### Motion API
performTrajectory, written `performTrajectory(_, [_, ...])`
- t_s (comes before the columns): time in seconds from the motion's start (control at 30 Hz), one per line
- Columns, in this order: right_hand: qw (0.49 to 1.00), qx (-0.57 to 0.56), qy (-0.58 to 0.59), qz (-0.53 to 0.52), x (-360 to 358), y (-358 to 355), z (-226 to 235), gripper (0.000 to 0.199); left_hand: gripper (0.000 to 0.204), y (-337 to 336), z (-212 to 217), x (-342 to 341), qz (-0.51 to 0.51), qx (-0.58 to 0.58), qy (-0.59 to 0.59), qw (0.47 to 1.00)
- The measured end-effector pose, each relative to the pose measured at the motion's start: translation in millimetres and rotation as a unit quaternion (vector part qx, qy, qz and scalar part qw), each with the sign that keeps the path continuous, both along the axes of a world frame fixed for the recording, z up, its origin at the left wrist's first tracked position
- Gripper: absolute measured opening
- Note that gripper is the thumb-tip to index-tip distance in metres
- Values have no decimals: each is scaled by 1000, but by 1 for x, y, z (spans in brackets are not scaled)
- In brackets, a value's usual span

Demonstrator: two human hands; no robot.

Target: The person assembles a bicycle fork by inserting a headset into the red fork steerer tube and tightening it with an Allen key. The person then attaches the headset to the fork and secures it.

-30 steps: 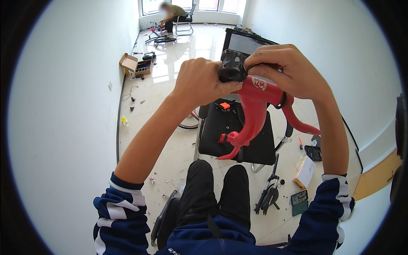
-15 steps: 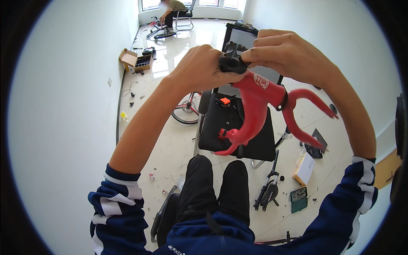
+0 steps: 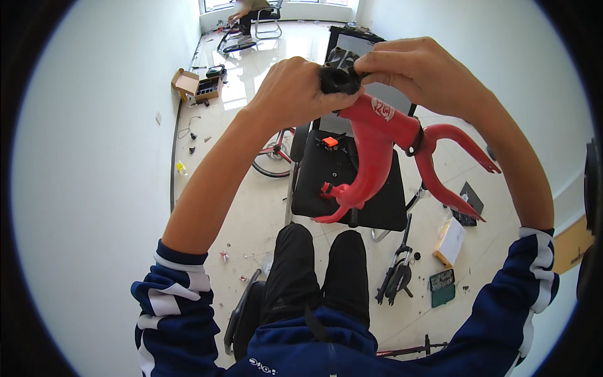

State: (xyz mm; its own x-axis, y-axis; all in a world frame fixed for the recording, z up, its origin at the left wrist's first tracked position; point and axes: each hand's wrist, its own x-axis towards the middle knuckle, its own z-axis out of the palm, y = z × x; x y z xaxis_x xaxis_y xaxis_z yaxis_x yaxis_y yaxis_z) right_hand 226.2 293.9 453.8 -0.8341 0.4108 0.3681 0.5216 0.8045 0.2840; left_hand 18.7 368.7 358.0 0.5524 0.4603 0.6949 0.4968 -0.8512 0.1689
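Note:
I hold a small red bicycle frame [image 3: 377, 151] up in front of me, its forked ends pointing down and to the right. My left hand [image 3: 295, 94] grips the black head end [image 3: 339, 78] of the frame from the left. My right hand [image 3: 408, 66] closes over the same black part from above and the right, fingers pinched on it. Below the frame stands a black chair [image 3: 342, 182] with a small orange part [image 3: 331, 142] on its seat.
A bicycle wheel [image 3: 273, 157] lies on the white tiled floor left of the chair. A black suspension fork [image 3: 397, 273], a green case [image 3: 443, 288] and a yellowish box [image 3: 451, 242] lie to the right. An open cardboard box [image 3: 198, 87] sits far left; a person sits at the far end.
Both hands have lifted the red frame a little and turned it, so its forked ends swing further right. My view has tilted slightly; the grip on the black end is unchanged.

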Motion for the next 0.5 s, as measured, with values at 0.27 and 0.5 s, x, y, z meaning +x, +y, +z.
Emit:
performTrajectory(0.27, [999, -40, 30, -14, -2, -3, -1, 10, 43, -11, 0, -2, -15, -23, -48, 998])
performTrajectory(0.5, [994, -63, 81, -34, 0, -4, -4, 13, 38, -42, 5, 31, -2, -48, -295, 954])
